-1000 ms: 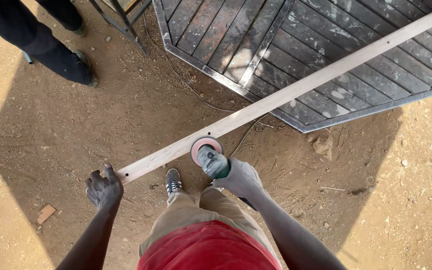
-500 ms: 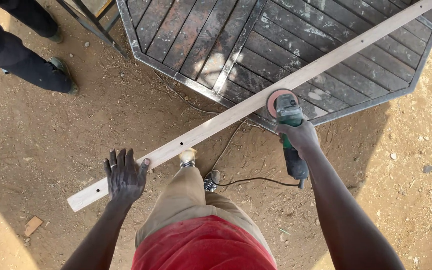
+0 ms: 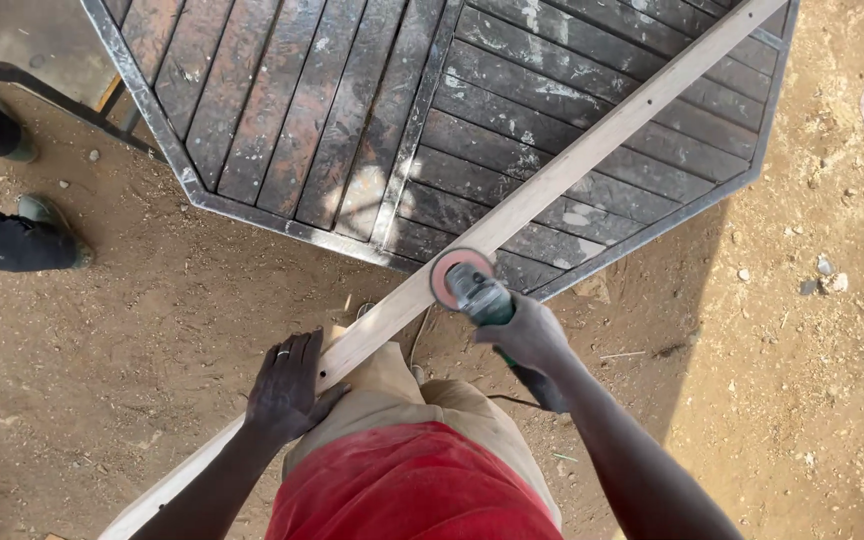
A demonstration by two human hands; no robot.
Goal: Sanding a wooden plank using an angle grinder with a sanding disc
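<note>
No packages, labels, signs or screens in view.

Harsh daylight, sandy dirt ground point(image 3: 812, 330) bright at right edge. Big soft shadow over middle. Pale glare patches on dark slatted metal panel point(image 3: 352, 130). Focus sharp, little blur.

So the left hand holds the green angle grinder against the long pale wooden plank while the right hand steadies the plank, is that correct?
Not quite: the head view shows the right hand holding the green angle grinder against the long pale wooden plank, while the left hand steadies it.
</note>
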